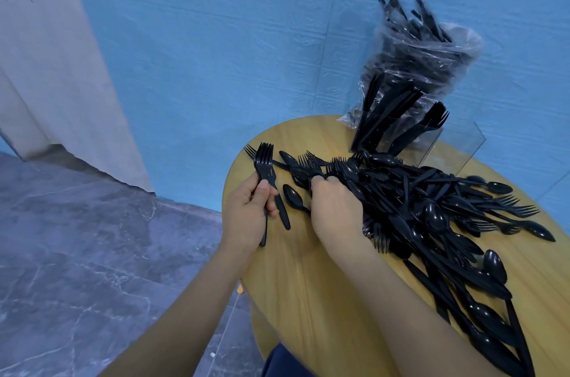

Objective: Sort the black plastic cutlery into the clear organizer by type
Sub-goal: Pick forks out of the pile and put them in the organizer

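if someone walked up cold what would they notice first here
First, the big tangled pile of black cutlery sprawled over the right half of the round wooden table, forks, spoons and knives all mixed. Next, the left hand holding a small bunch of forks at the table's left edge, while the right hand digs into the pile. Behind, the clear organizer already holds upright cutlery, beside a plastic bag of more.
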`<state>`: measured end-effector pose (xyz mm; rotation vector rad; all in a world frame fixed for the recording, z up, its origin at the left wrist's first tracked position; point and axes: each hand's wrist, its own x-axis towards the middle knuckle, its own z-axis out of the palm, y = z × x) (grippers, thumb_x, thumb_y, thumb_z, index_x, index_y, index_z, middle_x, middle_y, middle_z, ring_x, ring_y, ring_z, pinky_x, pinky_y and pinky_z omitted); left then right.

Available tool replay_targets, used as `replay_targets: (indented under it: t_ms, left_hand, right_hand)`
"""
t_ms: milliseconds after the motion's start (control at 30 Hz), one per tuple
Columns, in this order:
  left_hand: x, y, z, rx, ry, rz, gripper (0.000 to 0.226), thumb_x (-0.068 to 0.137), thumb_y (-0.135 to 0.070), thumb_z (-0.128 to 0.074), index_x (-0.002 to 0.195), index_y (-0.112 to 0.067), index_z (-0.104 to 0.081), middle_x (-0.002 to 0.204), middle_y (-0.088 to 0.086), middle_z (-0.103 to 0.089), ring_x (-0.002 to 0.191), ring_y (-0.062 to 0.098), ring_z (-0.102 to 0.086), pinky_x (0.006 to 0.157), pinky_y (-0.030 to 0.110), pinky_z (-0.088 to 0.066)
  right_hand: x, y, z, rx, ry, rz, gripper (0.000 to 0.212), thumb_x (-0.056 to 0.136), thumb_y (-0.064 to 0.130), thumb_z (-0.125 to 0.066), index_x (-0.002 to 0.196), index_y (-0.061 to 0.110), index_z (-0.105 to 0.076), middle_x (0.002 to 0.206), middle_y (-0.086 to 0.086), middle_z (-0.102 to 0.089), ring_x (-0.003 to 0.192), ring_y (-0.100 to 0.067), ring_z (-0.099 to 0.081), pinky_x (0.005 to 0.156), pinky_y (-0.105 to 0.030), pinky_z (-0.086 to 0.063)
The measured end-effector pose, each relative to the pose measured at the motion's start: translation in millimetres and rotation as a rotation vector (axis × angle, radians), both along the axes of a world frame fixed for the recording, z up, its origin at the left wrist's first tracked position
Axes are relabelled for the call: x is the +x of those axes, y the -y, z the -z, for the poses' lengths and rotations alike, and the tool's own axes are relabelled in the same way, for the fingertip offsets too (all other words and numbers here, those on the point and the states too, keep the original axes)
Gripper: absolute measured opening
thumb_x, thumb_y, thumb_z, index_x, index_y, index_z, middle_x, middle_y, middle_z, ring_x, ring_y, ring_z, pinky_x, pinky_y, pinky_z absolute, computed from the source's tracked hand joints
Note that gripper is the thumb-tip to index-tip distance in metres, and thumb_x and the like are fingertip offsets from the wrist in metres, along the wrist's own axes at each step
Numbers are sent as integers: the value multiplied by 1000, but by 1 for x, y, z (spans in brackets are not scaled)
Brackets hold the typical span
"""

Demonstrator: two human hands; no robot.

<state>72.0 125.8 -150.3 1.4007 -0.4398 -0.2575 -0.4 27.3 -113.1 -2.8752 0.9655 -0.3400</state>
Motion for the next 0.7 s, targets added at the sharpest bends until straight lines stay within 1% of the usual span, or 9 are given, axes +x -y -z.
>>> replay_targets:
  t_ms: [133,200,267,333,400,467,500,600,700]
  left_hand:
    - [0,0,0,7,19,-6,31,101,-11,-39,76,-6,-56,57,1,-47,52,12,-44,54,21,-43]
    - [0,0,0,17,31,-10,32,101,-11,-39,74,-7,-55,55,2,-46,52,13,-45,54,19,-42]
    - [0,0,0,19,39,-12,32,101,-11,-39,74,-8,-55,56,3,-46,54,14,-45,54,17,-43]
    - [-1,0,-1,25,45,-10,31,101,-11,-38,75,-9,-55,58,3,-47,55,16,-45,53,16,-43]
    - [0,0,0,38,53,-5,32,101,-12,-38,74,-9,-55,58,3,-47,55,16,-45,54,17,-43]
    - [-1,-1,0,53,53,-6,32,101,-14,-38,74,-10,-55,57,2,-47,54,15,-46,56,19,-43]
    - [-1,-1,0,55,50,-9,32,101,-14,-38,75,-11,-55,58,2,-47,54,14,-46,56,18,-44]
    - [-1,-1,-1,62,47,-8,31,101,-14,-38,75,-11,-55,57,0,-48,53,12,-46,57,20,-43]
    - [-1,-1,-1,80,56,0,31,101,-15,-38,76,-8,-54,56,1,-47,52,12,-47,62,28,-42]
  right_hand:
    - [-1,1,3,1,4,-10,20,94,1,-44,110,9,-52,114,-8,-50,95,-23,-54,61,-29,-33]
    - [-2,3,5,-22,-1,-16,19,95,6,-47,112,12,-53,114,-6,-52,99,-22,-55,60,-29,-33]
    - [-2,4,6,-26,-4,-22,18,95,7,-47,111,13,-54,111,-5,-55,97,-22,-56,59,-28,-32]
    - [-1,4,5,17,-5,-25,14,94,6,-48,105,11,-54,106,-6,-57,91,-22,-56,59,-28,-32]
    - [1,5,2,62,-23,-19,6,93,6,-50,91,11,-52,101,-7,-57,84,-23,-53,61,-30,-34]
    - [4,7,0,101,-53,-10,23,91,4,-51,71,13,-44,93,-7,-58,74,-23,-49,59,-31,-35]
    - [5,9,-1,120,-71,-9,29,90,2,-51,66,14,-40,88,-6,-57,71,-23,-49,58,-31,-36]
    - [9,15,-1,198,-100,10,32,88,1,-52,62,16,-40,73,-3,-51,66,-24,-49,55,-30,-39]
    - [9,21,0,286,-73,57,36,88,3,-53,60,17,-36,71,-3,-46,63,-24,-47,51,-28,-35]
